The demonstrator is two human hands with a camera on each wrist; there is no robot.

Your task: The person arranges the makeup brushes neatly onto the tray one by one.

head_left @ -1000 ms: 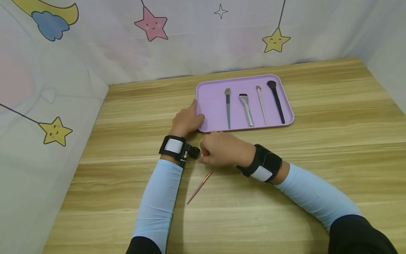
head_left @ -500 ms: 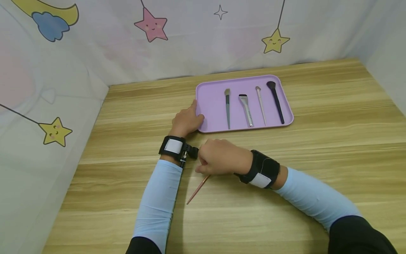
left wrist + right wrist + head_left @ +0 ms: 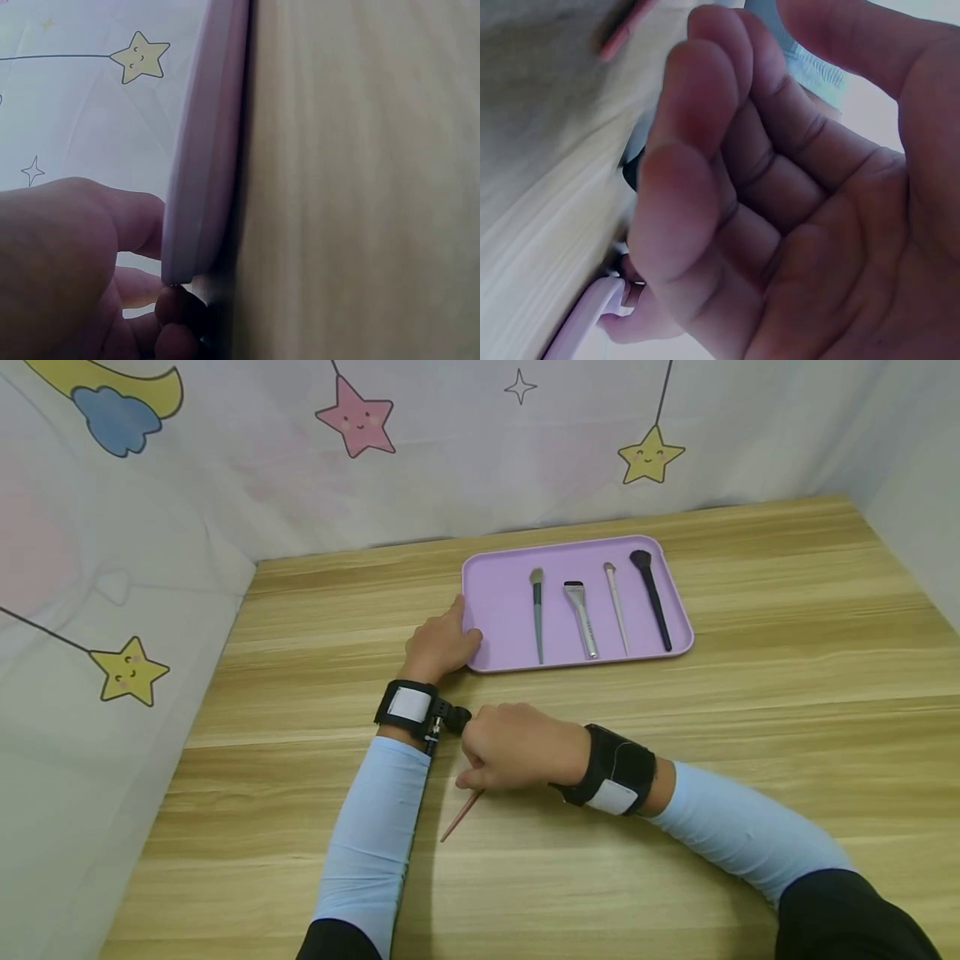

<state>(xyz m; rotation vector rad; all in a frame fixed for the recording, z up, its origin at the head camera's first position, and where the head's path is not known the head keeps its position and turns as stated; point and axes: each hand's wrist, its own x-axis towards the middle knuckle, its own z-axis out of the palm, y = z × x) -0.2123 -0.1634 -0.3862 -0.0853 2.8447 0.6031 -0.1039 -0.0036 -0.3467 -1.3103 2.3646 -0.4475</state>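
Observation:
My left hand (image 3: 442,646) holds the near-left corner of a lilac tray (image 3: 498,602). In the left wrist view, the thumb is over the tray's rim (image 3: 199,150) and other fingertips are at its lower edge. A slim rose-pink makeup brush (image 3: 459,820) lies slanted on the table, its upper end hidden under my right hand (image 3: 525,747). The right wrist view shows that hand's fingers (image 3: 679,214) bent, the thumb apart from them, with nothing held between. Part of the pink brush (image 3: 626,30) appears beyond the fingertips, apart from them.
On the tray lie a green-handled brush (image 3: 537,614), a flat silver brush (image 3: 582,620), a slim white brush (image 3: 617,607) and a black brush (image 3: 652,600), side by side. A printed curtain (image 3: 465,468) stands behind the wooden table (image 3: 787,652).
My right hand has moved toward me and slightly left, away from the tray's front edge, and now covers the upper part of the pink brush. The left hand stays at the tray corner.

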